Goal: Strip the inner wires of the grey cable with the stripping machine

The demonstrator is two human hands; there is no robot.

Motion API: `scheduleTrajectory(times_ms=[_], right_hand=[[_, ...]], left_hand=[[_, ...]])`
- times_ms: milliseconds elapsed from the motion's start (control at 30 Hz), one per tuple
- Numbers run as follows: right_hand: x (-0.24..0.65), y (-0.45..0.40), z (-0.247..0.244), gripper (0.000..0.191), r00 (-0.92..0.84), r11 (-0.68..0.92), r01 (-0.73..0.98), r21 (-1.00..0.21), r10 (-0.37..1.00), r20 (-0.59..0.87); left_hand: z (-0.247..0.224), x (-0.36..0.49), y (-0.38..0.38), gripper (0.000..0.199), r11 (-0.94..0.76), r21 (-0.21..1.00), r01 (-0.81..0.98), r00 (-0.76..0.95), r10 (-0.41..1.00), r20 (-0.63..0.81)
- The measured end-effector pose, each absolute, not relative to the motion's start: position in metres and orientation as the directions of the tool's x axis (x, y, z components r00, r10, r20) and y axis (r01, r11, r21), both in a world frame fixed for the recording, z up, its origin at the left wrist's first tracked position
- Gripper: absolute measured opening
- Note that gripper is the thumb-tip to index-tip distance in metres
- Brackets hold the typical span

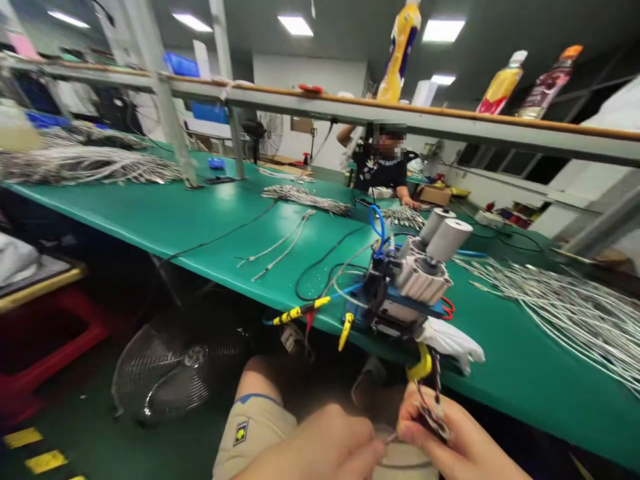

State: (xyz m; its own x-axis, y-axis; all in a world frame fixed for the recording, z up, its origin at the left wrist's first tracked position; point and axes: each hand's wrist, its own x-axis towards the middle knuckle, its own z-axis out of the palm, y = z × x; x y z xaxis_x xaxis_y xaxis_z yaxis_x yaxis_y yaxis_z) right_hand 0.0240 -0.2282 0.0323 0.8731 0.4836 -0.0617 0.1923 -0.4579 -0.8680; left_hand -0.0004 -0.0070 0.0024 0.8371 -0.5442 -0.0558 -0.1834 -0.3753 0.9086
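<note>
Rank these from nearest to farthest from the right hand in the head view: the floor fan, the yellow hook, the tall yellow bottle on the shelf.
From the right hand:
1. Yellow hook, just above it at the table edge.
2. Floor fan, low to the left.
3. Tall yellow bottle, far up on the shelf.

The pneumatic press [415, 280] is set at the table's [175, 213] near edge; a wire pile [575, 313] right of it, a fan [170, 377] lower left.

Green table [210, 220], yellow-handled clips [300, 311] — silver-grey cylinders [447, 239], blue tubing [377, 223]
</note>
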Motion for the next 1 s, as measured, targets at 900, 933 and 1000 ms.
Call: scheduleTrajectory(times_ms=[900,933,1000], right_hand=[[0.02,-0.228,0.008,0.023,0.967,0.155,-0.173,-0.973,0.216,-0.137],[0.02,-0.227,0.008,0.024,0.972,0.138,-0.152,-0.979,0.199,-0.123],[0.021,-0.226,0.009,0.025,0.979,0.1,-0.123,-0.987,0.178,-0.104]], left_hand=[[-0.016,-0.002,-0.082,0.044,0.282,0.947,0.157,0.956,-0.284,-0.074],[-0.017,-0.002,-0.082,0.043,0.271,0.951,0.15,0.958,-0.278,-0.072],[-0.02,-0.002,-0.082,0.042,0.228,0.965,0.127,0.961,-0.269,-0.063]])
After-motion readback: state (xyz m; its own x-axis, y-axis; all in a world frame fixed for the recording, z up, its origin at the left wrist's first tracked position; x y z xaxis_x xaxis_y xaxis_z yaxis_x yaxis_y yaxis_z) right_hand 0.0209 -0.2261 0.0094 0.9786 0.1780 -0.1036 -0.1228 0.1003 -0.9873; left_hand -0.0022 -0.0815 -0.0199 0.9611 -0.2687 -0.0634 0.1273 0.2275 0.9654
